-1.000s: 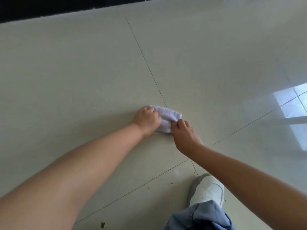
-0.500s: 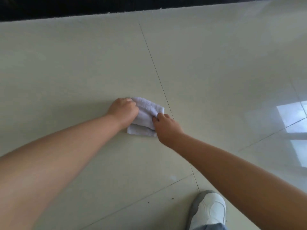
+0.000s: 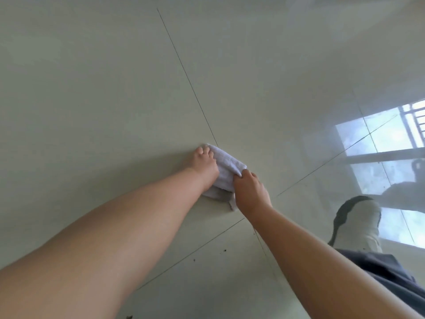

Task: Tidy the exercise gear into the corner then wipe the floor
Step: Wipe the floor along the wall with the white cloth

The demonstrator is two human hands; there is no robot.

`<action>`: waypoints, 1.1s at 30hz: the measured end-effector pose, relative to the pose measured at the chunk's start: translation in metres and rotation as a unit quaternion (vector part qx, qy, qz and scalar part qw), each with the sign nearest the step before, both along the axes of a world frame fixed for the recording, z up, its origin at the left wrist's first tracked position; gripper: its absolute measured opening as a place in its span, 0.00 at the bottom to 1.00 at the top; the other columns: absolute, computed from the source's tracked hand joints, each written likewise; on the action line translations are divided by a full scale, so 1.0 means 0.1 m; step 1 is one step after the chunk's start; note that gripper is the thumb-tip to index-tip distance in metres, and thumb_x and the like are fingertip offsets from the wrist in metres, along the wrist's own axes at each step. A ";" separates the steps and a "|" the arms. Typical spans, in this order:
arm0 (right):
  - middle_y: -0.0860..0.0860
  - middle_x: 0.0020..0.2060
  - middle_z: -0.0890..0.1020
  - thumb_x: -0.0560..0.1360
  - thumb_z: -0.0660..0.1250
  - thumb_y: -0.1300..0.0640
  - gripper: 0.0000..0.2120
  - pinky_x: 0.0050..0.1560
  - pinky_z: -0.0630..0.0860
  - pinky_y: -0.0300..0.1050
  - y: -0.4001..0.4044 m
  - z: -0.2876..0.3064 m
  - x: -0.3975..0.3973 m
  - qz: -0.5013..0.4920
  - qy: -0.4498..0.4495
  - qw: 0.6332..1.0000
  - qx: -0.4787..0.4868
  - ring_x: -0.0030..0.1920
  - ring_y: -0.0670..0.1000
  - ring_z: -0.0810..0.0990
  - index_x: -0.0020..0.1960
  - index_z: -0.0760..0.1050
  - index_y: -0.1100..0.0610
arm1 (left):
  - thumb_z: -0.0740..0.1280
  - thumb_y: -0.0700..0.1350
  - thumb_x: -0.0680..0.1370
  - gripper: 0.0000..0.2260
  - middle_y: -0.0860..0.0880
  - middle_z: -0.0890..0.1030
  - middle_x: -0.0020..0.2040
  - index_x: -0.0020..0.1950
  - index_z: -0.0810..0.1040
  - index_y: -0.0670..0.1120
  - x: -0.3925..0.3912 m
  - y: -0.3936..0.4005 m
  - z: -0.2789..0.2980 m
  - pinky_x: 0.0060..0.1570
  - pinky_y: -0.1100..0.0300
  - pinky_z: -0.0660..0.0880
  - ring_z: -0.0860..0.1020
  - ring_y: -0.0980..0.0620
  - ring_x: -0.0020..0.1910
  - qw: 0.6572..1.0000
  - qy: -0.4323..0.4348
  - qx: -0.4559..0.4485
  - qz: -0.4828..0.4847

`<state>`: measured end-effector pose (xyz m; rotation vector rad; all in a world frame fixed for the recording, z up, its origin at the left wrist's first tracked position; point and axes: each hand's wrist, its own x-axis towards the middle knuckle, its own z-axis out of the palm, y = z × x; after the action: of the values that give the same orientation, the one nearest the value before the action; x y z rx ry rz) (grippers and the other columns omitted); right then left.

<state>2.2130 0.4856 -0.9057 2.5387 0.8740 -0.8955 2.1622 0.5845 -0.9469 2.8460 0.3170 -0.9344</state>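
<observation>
A folded white cloth (image 3: 226, 168) lies on the pale tiled floor (image 3: 115, 88), just beside a crossing of grout lines. My left hand (image 3: 204, 164) grips the cloth's left side, its fingers curled over the far edge. My right hand (image 3: 249, 188) grips the cloth's near right corner, fingers curled onto the fabric. Both hands hold the cloth down against the tile. No exercise gear is in view.
My white and grey shoe (image 3: 356, 223) stands on the floor at the right, with a dark trouser leg (image 3: 388, 275) below it. Small dark crumbs (image 3: 224, 250) dot the near tile. A bright window reflection (image 3: 377, 139) shines on the tiles at the right.
Both hands have slid the cloth to the right and nearer, back towards the grout crossing. The dark strip at the top has left the view, and the shoe now sits farther right.
</observation>
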 end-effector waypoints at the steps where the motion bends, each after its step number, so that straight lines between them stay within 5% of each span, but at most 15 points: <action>1: 0.60 0.62 0.71 0.80 0.50 0.64 0.15 0.53 0.68 0.46 0.00 -0.02 0.13 0.007 -0.004 1.000 0.008 0.62 0.60 0.71 0.63 0.68 0.64 | 0.49 0.41 0.84 0.22 0.37 0.50 0.77 0.76 0.51 0.36 0.09 -0.01 0.01 0.74 0.55 0.52 0.48 0.41 0.78 1.000 0.019 -0.002 0.012; 7: 0.59 0.62 0.71 0.78 0.53 0.66 0.16 0.55 0.69 0.48 0.19 -0.19 1.34 0.125 -0.062 0.990 0.030 0.63 0.59 0.71 0.64 0.69 0.63 | 0.60 0.47 0.81 0.34 0.39 0.43 0.78 0.78 0.44 0.39 1.02 0.00 0.00 0.75 0.52 0.48 0.43 0.41 0.78 0.991 0.063 -0.013 0.120; 11: 0.61 0.64 0.69 0.78 0.53 0.65 0.16 0.60 0.69 0.50 0.56 -0.40 2.07 0.159 -0.062 0.981 0.088 0.64 0.60 0.68 0.66 0.66 0.64 | 0.57 0.45 0.81 0.30 0.40 0.44 0.78 0.77 0.45 0.38 1.74 0.29 -0.04 0.75 0.53 0.48 0.44 0.41 0.78 0.970 0.046 -0.012 0.239; 19: 0.56 0.65 0.68 0.79 0.54 0.61 0.16 0.64 0.65 0.49 1.27 -0.63 2.25 0.257 0.062 0.926 0.269 0.66 0.58 0.64 0.65 0.68 0.61 | 0.57 0.41 0.81 0.18 0.37 0.68 0.69 0.67 0.68 0.34 1.45 0.81 -0.14 0.62 0.49 0.68 0.64 0.41 0.71 0.927 -0.026 0.084 0.365; 23: 0.59 0.59 0.73 0.74 0.59 0.67 0.15 0.57 0.69 0.50 0.85 -0.70 2.10 0.283 0.118 0.906 0.291 0.59 0.60 0.71 0.59 0.73 0.64 | 0.59 0.38 0.74 0.16 0.29 0.78 0.57 0.52 0.77 0.27 1.23 0.44 -0.18 0.52 0.42 0.77 0.77 0.32 0.59 0.921 -0.051 0.108 0.372; 27: 0.57 0.38 0.81 0.60 0.69 0.69 0.10 0.35 0.78 0.44 0.19 -0.74 2.35 0.283 0.125 0.887 0.343 0.35 0.60 0.81 0.41 0.80 0.64 | 0.65 0.41 0.64 0.16 0.32 0.84 0.43 0.42 0.83 0.29 1.38 -0.10 -0.29 0.34 0.42 0.79 0.84 0.33 0.41 0.924 -0.032 0.048 0.377; 30: 0.61 0.41 0.82 0.62 0.68 0.68 0.12 0.37 0.80 0.48 -0.10 -0.69 2.82 0.273 0.120 0.909 0.290 0.37 0.63 0.81 0.46 0.80 0.67 | 0.61 0.43 0.65 0.17 0.37 0.86 0.43 0.41 0.85 0.34 1.82 -0.29 -0.25 0.34 0.51 0.81 0.86 0.40 0.41 0.958 -0.067 0.030 0.278; 33: 0.67 0.47 0.80 0.65 0.69 0.71 0.14 0.43 0.79 0.57 -0.19 -0.64 3.32 0.191 0.074 0.942 0.266 0.44 0.70 0.79 0.51 0.79 0.70 | 0.53 0.42 0.65 0.21 0.43 0.87 0.41 0.38 0.87 0.39 2.44 -0.29 -0.26 0.35 0.59 0.81 0.86 0.47 0.41 0.956 -0.139 0.012 0.256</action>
<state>2.5448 0.4669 -0.9696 2.5824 1.7918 -0.8116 2.4057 0.5555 -0.9726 2.6475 0.9693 -0.4232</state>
